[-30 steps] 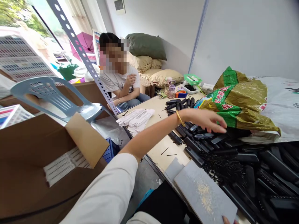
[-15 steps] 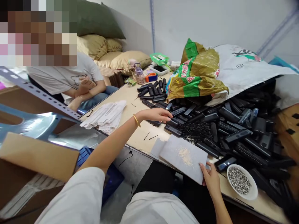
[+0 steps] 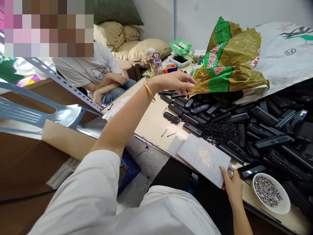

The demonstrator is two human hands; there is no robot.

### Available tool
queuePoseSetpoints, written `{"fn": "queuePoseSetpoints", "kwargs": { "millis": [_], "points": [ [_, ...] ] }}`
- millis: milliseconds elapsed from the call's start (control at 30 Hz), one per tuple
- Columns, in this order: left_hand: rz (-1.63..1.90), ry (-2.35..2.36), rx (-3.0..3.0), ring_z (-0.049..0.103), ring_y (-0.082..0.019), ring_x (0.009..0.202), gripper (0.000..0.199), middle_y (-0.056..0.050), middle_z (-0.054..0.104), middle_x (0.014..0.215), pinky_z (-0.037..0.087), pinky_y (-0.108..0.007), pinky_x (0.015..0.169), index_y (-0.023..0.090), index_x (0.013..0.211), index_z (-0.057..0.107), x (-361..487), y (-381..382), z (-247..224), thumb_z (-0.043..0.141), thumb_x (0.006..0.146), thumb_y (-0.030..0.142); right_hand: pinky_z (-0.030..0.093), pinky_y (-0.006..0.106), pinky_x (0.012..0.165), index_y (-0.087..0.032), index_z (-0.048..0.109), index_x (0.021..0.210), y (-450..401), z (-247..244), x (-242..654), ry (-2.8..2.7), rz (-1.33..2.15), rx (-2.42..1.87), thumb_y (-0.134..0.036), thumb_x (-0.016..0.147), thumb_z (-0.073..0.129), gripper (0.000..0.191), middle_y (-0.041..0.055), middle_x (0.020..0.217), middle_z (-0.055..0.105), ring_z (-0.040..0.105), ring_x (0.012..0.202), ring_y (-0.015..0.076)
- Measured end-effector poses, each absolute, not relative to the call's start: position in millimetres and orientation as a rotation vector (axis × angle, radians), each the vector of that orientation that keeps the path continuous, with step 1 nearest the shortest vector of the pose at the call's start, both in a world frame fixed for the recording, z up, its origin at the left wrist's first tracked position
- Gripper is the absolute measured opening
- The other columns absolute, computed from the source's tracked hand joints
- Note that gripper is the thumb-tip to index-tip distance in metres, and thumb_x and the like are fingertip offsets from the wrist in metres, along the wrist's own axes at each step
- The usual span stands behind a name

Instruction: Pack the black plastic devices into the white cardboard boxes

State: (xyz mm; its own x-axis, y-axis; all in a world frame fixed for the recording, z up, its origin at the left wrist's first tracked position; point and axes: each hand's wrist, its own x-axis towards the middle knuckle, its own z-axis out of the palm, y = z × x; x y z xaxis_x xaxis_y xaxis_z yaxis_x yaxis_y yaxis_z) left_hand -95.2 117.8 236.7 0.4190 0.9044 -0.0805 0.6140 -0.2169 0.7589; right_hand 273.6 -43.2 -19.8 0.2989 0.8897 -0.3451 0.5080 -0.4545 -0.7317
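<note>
My left hand (image 3: 174, 81), with a gold bangle (image 3: 149, 91) at the wrist, is raised over the table, fingers loosely apart and holding nothing I can see. It is nearest to a crumpled gold and green plastic bag (image 3: 234, 62); whether they touch I cannot tell. At the near table edge my right hand (image 3: 231, 182) grips the right corner of a thin grey board (image 3: 188, 150). A patch of pale crumb-like bits (image 3: 205, 158) lies on that board. Behind it is a heap of thin black pin-like pieces (image 3: 221, 132) among many black oblong cases (image 3: 274, 141).
A white bowl (image 3: 285, 204) of small shiny metal pieces stands right of my right hand. White paper pieces (image 3: 116, 107) lie beyond my left forearm. Another person (image 3: 107, 70) sits at the far left with folded arms. A cardboard box (image 3: 26, 163) and blue chair (image 3: 70, 114) stand left.
My left hand has lifted from the black cases toward the gold and green bag. My right hand still holds the board. The whole view has shifted.
</note>
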Motion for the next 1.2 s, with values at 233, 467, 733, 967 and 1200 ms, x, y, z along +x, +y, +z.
{"fn": "queuePoseSetpoints", "kwargs": {
  "millis": [233,467,733,967,1200],
  "points": [
    [0.427,1.269,1.925,0.063,-0.015,0.090,0.043,-0.006,0.066,0.102,0.047,-0.026,0.079,0.017,0.119,0.058,-91.8,112.8,216.4,0.055,0.082,0.039,0.040,0.027,0.035,-0.014,0.054,0.113,-43.1,-22.7,270.7,-1.208,1.039,-2.070,-0.065,0.070,0.057,0.067,-0.0011,0.052,0.062,0.050,0.034,0.0170],
    [0.234,1.189,1.949,0.061,-0.015,0.068,0.043,-0.006,0.067,0.072,0.044,-0.025,0.064,0.013,0.074,0.066,-51.9,79.0,148.0,0.046,0.083,0.050,0.034,0.024,0.032,-0.015,0.054,0.112,-45.5,-27.6,267.6,-1.194,1.027,-1.980,-0.060,0.074,0.054,0.059,-0.0050,0.047,0.055,0.047,0.032,0.0151],
    [0.176,1.544,1.733,0.063,-0.023,0.064,0.030,-0.002,0.061,0.061,0.040,-0.028,0.058,0.020,0.080,0.057,-30.4,14.5,35.0,0.049,0.080,0.050,0.031,0.023,0.029,-0.018,0.050,0.111,-45.7,-29.2,266.9,-1.165,1.110,-1.868,-0.058,0.077,0.052,0.053,-0.0064,0.047,0.052,0.046,0.031,0.0147],
    [0.136,1.714,1.682,0.064,-0.024,0.071,0.025,-0.002,0.060,0.067,0.038,-0.028,0.060,0.019,0.095,0.046,-15.9,3.0,4.2,0.036,0.089,0.041,0.030,0.023,0.029,-0.020,0.049,0.109,-47.4,-21.4,264.2,-1.087,1.149,-1.888,-0.062,0.076,0.051,0.053,-0.0076,0.047,0.049,0.041,0.031,0.0133],
    [0.230,1.758,1.662,0.064,-0.026,0.080,0.025,-0.005,0.062,0.076,0.042,-0.032,0.068,0.018,0.102,0.048,-8.1,-16.1,7.9,0.036,0.090,0.037,0.029,0.024,0.028,-0.021,0.053,0.110,-44.2,-15.6,261.9,-1.104,1.086,-1.996,-0.062,0.075,0.050,0.054,-0.0062,0.046,0.052,0.043,0.030,0.0156]
  ]
}}
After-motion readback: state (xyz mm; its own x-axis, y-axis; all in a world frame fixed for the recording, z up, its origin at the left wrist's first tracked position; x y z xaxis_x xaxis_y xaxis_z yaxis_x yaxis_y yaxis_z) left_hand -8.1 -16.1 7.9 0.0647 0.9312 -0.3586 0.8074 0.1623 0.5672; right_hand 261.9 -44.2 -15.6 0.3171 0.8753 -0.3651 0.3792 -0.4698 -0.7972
